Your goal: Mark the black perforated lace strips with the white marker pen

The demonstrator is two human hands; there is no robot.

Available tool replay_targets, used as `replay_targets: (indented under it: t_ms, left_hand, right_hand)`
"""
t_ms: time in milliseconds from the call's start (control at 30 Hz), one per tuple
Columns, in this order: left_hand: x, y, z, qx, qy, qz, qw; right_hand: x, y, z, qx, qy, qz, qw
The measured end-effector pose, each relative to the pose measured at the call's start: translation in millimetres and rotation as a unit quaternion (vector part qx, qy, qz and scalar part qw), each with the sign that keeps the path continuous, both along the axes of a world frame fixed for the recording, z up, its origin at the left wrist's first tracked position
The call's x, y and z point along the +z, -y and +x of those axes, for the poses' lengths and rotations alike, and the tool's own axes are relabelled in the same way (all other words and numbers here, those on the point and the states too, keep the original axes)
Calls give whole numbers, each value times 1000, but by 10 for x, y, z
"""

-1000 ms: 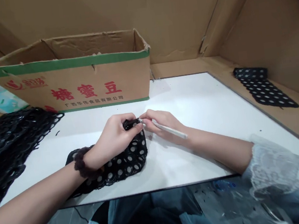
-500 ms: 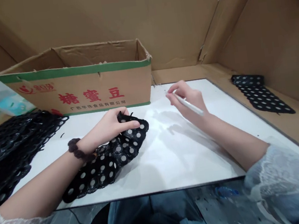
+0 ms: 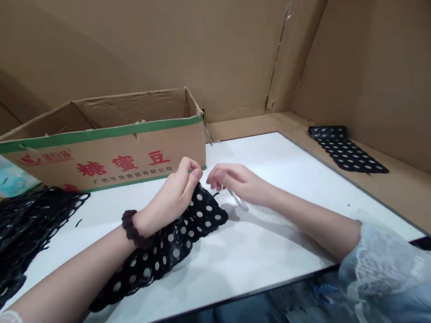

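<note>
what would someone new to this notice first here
Probably the big open cardboard box with red characters, at the back left of the white board. Next, the black strip with pale dots in the left hand, near the middle, and the heap of black material at far left.

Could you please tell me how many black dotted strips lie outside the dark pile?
2: one dotted strip held by the left hand, and a folded strip on the cardboard at right. Others could be hidden.
</note>
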State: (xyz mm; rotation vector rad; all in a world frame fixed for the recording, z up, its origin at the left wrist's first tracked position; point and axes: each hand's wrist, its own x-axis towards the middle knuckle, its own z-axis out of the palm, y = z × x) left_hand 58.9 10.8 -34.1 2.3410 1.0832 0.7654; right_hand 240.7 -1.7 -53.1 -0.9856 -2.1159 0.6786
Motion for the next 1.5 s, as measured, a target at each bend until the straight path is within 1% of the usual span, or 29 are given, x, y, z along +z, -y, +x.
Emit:
replay_targets:
  t_ms: [33,67,133,167,233,300,333,367,433,500,567,667,800,867,900,967,1000,1067,1100,1133,1200,1333,1400,1467,1500]
  left_hand:
    - [-7,-4,16,0,4,5,1000]
    - [-16,-3,28,2,5,12,1000]
    - [-40,10,36,3,3,33,999]
    - [-56,19,32,6,0,57,998]
    - [-90,34,10,25,-12,151,988]
    - [-122,39,-27,39,-55,268,961]
    - [-134,37,-47,36,-86,308,947]
    - [-142,34,-64,23,-118,327,937]
    - [-147,24,-89,-19,-165,315,935]
    - [-143,15,-97,-51,-184,288,938]
    - [-138,11,-95,-68,-191,276,939]
    - [-144,20,-85,-76,-203,283,934]
    - [-169,62,-50,-75,-242,341,905]
    - [-184,81,-32,-66,-247,367,894]
    - [-190,85,-28,-61,-243,369,895]
    - [-196,80,-35,-36,-222,344,912]
    - [-196,74,-45,-13,-206,323,924]
    - [-187,63,-67,53,-178,285,940]
    - [-180,64,-73,89,-169,272,943]
    - [-172,68,-73,118,-166,264,943]
    - [-158,84,-55,157,-168,257,939]
    - [-116,52,-32,191,-158,246,937]
    - [-70,-8,-67,225,-130,243,935]
    - [-19,-53,-116,267,-95,247,927]
    - [-2,-53,-135,278,-85,249,924]
  right_hand:
    - [10,44,-41,24,-24,-26,999]
    - [10,81,-80,33,-37,-41,998]
    - [-8,135,-141,24,-55,-50,997]
    - [-21,153,-161,17,-63,-56,996]
    - [-45,173,-181,15,-86,-82,993]
    - [-62,186,-183,25,-114,-117,986]
    - [-67,193,-180,31,-128,-132,982]
    - [-70,201,-177,37,-138,-145,979]
    - [-71,217,-172,43,-150,-163,974]
    - [-66,231,-168,45,-158,-180,970]
    - [-56,235,-165,48,-165,-198,965]
    - [-50,224,-159,43,-159,-204,965]
    - [-82,209,-160,29,-142,-185,972]
    - [-104,209,-165,25,-133,-160,978]
    - [-112,209,-168,22,-127,-140,982]
    - [-119,210,-170,15,-115,-104,988]
    - [-117,209,-169,13,-114,-98,989]
    - [-103,208,-169,15,-125,-116,985]
    - [-93,208,-170,16,-135,-134,982]
    - [-81,208,-172,16,-145,-151,978]
    - [-62,212,-177,11,-157,-176,972]
    - [-54,230,-175,3,-156,-202,967]
    - [-63,236,-165,-1,-153,-194,969]
    - [-68,235,-155,-18,-152,-168,974]
    - [-67,232,-152,-27,-156,-156,975]
